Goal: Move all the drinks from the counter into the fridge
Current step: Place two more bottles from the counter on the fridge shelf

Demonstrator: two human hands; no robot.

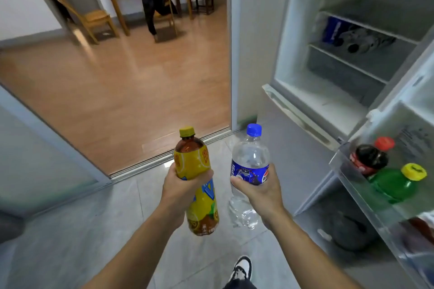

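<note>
I have both forearms stretched forward and bare, rising from the bottom edge and converging slightly toward the middle. My left hand (182, 191) is closed around the middle of the tea bottle (196, 185), thumb across the front, fingers (175, 172) wrapped round the far side, holding it nearly upright with a slight tilt. My right hand (259, 191) grips the clear bottle (250, 164) at its label, thumb (237, 180) pressed on the front, palm behind, wrist bent a little inward. The two hands sit near each other at the same height, not touching.
</note>
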